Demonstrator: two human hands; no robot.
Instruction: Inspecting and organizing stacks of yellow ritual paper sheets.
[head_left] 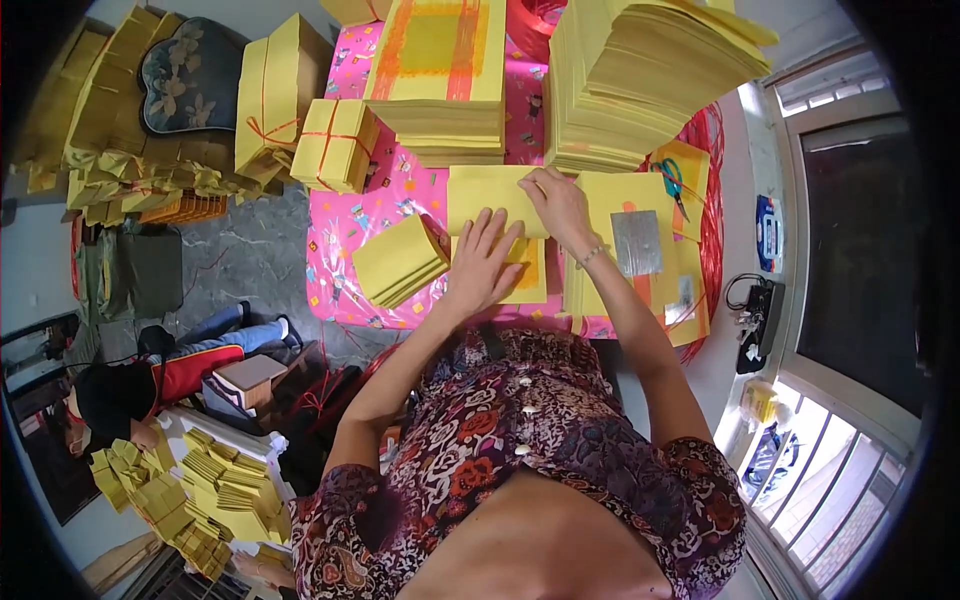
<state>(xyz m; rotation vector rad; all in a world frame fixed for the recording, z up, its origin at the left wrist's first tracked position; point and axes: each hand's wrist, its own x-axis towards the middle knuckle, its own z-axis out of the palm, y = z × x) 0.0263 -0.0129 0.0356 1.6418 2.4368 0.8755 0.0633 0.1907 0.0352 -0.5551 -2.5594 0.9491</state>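
A yellow paper sheet (480, 190) lies in front of me on the table, over another sheet with an orange-yellow patch (530, 272). My left hand (482, 265) presses flat on the papers with its fingers spread. At the upper right part of the top sheet, the bent fingers of my right hand (560, 205) pinch its edge. Left of my hands sits a small pile of folded yellow papers (400, 262). Under my right forearm is a yellow paper stack (600, 200) whose top sheet bears a silver foil square (637, 240).
Tall yellow paper stacks (435, 115) stand at the back of the pink patterned tablecloth (335, 235). Teal-handled scissors (673, 180) lie at right beside red strings (712, 220). A string-tied bundle (335, 145) is at back left. Another person (160, 375) works at lower left by folded papers (225, 480).
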